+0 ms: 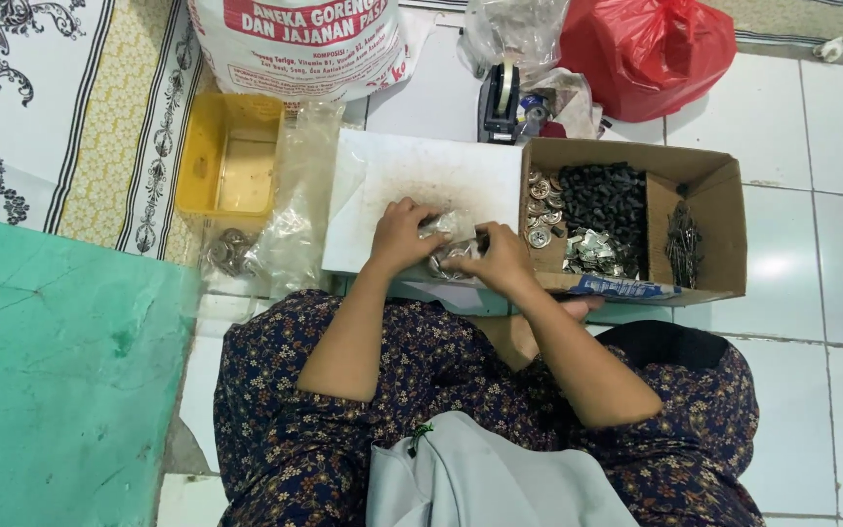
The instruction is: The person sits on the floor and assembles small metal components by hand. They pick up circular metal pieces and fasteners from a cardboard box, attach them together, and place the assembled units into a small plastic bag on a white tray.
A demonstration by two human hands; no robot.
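Note:
My left hand (399, 237) and my right hand (501, 260) meet at the near edge of a white board (421, 176) that lies in front of my lap. Both hands grip a small clear plastic bag (447, 237) with shiny metal parts inside; the fingers hide most of it. Just right of my right hand stands an open cardboard box (709, 190) holding round metal caps (539, 210), a heap of small black pieces (605, 200), silvery pieces (592, 252) and thin dark metal parts (683, 244).
A yellow plastic tub (202, 161) and crumpled clear bags (290, 220) lie left of the board. A tape dispenser (500, 102), a red plastic bag (646, 54) and a large printed sack (295, 44) stand behind. A green surface (51, 371) lies at left, white floor tiles (831, 293) at right.

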